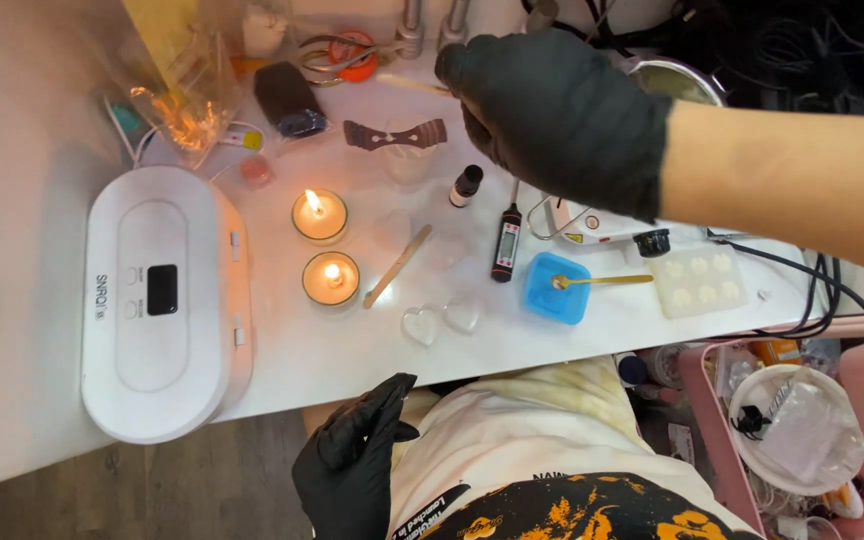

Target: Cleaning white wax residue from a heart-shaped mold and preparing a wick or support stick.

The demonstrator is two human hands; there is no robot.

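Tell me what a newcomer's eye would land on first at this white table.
The two lit candles glow side by side left of the middle, beside a large white oval device. Above them the black-gloved right hand reaches over the table pinching a thin pale stick, while the gloved left hand hangs below the table's edge. A bright blue square dish with a gold spoon stands right of middle.

One head-worn view is given, aimed steeply down at the white surface (352, 350) from close above; the right hand (552, 115) is seen nearest, the lap below.
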